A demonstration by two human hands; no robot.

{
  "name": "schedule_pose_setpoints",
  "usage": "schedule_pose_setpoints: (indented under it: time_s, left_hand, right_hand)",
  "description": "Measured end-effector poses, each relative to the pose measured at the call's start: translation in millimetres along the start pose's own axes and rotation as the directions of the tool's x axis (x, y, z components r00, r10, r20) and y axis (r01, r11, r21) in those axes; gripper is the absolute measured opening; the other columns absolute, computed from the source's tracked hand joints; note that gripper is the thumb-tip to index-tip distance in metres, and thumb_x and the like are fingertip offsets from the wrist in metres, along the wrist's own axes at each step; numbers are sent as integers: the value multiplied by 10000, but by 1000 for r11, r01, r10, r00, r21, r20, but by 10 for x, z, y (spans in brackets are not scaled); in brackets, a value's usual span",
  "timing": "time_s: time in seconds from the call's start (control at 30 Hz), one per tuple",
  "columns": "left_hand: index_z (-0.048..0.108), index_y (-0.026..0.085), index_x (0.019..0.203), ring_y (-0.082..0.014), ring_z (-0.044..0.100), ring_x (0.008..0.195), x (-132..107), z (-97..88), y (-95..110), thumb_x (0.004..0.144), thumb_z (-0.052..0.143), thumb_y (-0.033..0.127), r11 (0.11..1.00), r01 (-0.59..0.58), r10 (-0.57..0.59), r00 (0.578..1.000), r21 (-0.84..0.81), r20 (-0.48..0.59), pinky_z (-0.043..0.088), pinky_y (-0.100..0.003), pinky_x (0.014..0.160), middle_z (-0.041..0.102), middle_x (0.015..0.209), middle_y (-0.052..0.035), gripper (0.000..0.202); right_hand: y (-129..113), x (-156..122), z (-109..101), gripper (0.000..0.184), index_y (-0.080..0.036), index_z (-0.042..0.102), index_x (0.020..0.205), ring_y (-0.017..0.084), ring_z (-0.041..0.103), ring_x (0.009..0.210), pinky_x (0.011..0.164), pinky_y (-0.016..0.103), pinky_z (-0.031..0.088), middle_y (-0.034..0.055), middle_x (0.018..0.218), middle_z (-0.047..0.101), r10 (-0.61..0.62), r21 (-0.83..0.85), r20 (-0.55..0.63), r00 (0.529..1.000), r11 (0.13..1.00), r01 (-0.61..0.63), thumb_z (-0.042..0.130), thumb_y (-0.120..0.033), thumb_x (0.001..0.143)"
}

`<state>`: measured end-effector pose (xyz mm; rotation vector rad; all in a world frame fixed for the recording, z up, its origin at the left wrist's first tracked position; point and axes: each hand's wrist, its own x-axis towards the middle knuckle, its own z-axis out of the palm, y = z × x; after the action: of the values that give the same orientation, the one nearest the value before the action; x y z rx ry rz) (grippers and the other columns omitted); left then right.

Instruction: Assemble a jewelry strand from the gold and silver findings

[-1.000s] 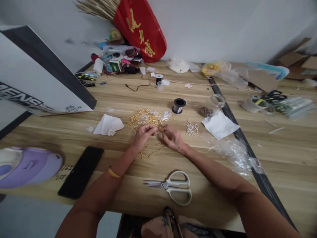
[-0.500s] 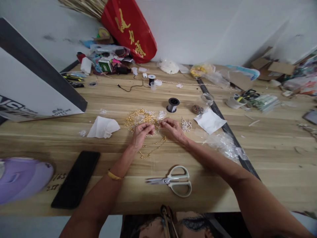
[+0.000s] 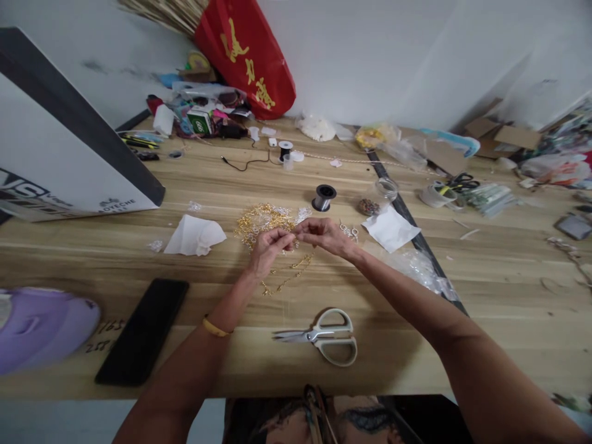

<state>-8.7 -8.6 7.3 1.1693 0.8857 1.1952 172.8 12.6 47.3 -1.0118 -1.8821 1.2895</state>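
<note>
My left hand (image 3: 267,249) and my right hand (image 3: 322,234) meet over the wooden table (image 3: 485,296), fingertips pinched together on a thin gold chain (image 3: 287,275) that trails down toward me. Just behind the hands lies a heap of gold chain pieces (image 3: 261,220) with small clear bags. Small silver clasps (image 3: 350,232) lie right of my right hand. A spool of clear thread (image 3: 324,197) stands beyond them.
White-handled scissors (image 3: 326,337) lie near the front edge. A black phone (image 3: 143,330) and a purple object (image 3: 41,327) sit at the left. White tissue (image 3: 195,235), white paper (image 3: 390,227), crumpled clear plastic (image 3: 423,268), a large white box (image 3: 60,154) and a red bag (image 3: 250,55) surround the work spot.
My hands have lifted a little off the table and drawn together, raising the gold chain. The camera has shifted slightly to the right.
</note>
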Motion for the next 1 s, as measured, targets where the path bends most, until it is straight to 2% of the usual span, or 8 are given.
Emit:
schedule_pose_setpoints:
  time_s: [0.2,0.27,0.37,0.47,0.57,0.63,0.8,1.0]
  left_hand:
    - [644,136,722,-103,540,610,8,18,12,700,714,369,999,16,-16,1000,28,-1,444,-249,646,615,632,2,243]
    - [640,137,713,-105,537,606,8,35,45,695,713,378,999,13,-12,1000,51,-14,439,-247,637,610,627,1,253]
    - [635,141,699,-105,523,590,0,58,93,694,713,379,994,-17,19,1000,109,-23,425,-241,612,595,607,6,251]
    - [639,146,717,-110,520,589,-8,68,110,701,705,376,982,-35,38,999,183,-10,412,-235,585,590,614,9,240]
    - [641,148,727,-111,509,572,-8,77,99,721,684,382,965,-46,48,999,260,-4,399,-228,559,578,604,11,238]
    - [641,145,711,-107,497,566,-6,91,88,722,681,377,953,-57,56,998,298,14,389,-225,545,578,612,7,235]
    - [632,143,709,-102,500,573,-9,134,101,721,679,380,960,-9,1,1000,280,29,403,-222,555,574,614,8,242]
    - [662,143,904,-105,529,553,12,95,127,716,682,429,979,137,-154,982,151,109,431,-232,538,625,666,-11,343]
  right_hand:
    - [112,-53,-99,248,-131,681,934,73,486,569,471,188,368,17,753,641,-10,-91,-18,1000,996,8,644,-332,794]
    - [114,-106,-112,241,-141,685,947,74,505,572,466,182,375,20,766,654,5,-61,-5,1000,998,-5,650,-321,790]
    - [77,-201,-45,321,-163,654,1057,88,571,605,468,184,424,56,912,693,63,132,55,997,989,-70,664,-330,783]
    - [61,-281,96,356,-169,636,1073,101,626,645,532,206,492,75,991,701,117,330,57,991,935,-130,684,-349,770]
    - [96,-333,210,353,-158,643,1013,119,659,678,562,211,509,67,903,714,178,480,37,983,860,-174,727,-356,733]
    - [129,-356,236,296,-152,656,910,112,659,667,570,203,508,44,815,708,206,548,-4,979,819,-170,736,-368,725]
    - [140,-363,179,273,-151,652,797,95,637,602,565,202,508,10,723,681,208,561,-63,976,816,-138,741,-397,720]
    - [97,-240,98,280,-164,627,821,110,644,646,594,222,514,29,773,703,168,528,-126,978,845,-77,714,-420,748]
